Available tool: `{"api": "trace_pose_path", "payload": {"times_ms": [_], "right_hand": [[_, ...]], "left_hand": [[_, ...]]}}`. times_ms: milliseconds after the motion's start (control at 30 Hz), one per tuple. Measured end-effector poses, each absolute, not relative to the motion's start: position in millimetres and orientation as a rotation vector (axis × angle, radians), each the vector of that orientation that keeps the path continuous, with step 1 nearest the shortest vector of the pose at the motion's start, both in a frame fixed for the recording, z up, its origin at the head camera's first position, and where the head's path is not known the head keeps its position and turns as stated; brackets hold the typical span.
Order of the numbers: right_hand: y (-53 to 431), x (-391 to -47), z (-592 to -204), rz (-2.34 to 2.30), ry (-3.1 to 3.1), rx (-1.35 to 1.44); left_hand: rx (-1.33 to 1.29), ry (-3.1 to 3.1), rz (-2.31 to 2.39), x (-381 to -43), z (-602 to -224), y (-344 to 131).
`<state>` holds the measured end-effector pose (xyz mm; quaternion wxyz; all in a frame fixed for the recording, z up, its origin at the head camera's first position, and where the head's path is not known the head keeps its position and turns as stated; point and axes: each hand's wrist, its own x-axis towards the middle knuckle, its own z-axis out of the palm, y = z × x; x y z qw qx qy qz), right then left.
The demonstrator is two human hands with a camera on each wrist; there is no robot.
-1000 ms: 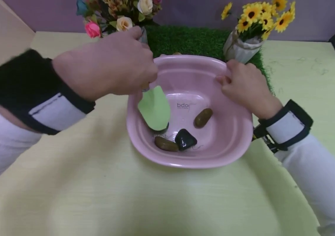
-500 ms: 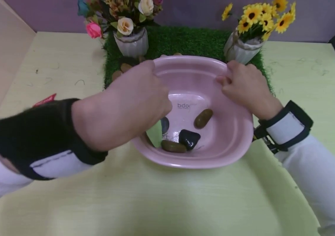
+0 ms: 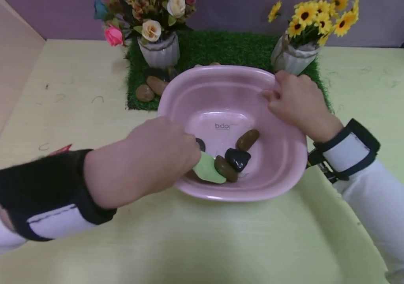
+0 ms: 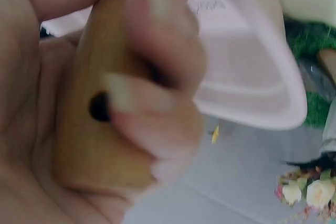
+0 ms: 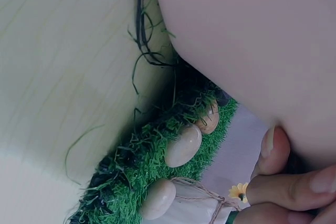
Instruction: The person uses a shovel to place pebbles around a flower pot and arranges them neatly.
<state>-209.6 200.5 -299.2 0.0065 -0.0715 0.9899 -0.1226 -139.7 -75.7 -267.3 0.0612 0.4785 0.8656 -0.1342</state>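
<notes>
My left hand [image 3: 148,157] grips a small hand trowel by its wooden handle [image 4: 100,145]; the green blade [image 3: 207,169] dips into the pink basin [image 3: 223,88]. Against the blade's edge lies a brown stone [image 3: 226,169]. Beside it are a glossy black stone [image 3: 238,159] and another brown stone [image 3: 248,139]. A dark grey stone [image 3: 200,144] is partly hidden behind my left hand. My right hand [image 3: 297,102] pinches the basin's far right rim, thumb inside and fingers outside. In the right wrist view its fingers [image 5: 278,190] press the basin's outer wall.
Behind the basin lies a green turf mat [image 3: 223,47]. A pot of mixed flowers [image 3: 160,51] stands on its left, a pot of yellow sunflowers [image 3: 290,57] on its right. Brown stones [image 3: 145,93] rest at the mat's left edge, pale stones [image 5: 184,145] at its right.
My left hand has come down and nearer with the trowel. The blade went into the basin and swung right; the front brown stone and black stone have shifted right. The right hand keeps its grip.
</notes>
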Motion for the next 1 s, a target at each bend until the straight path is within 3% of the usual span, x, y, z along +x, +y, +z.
{"api": "trace_pose_path", "payload": {"times_ms": [600, 1000], "right_hand": [[202, -211, -299, -0.39, 3.084, -0.237], [203, -211, -299, -0.397, 3.08, -0.224]], "left_hand": [[1.08, 2.471, -0.112, -149, -285, -42], [1.125, 2.485, -0.063, -152, -284, -43]]}}
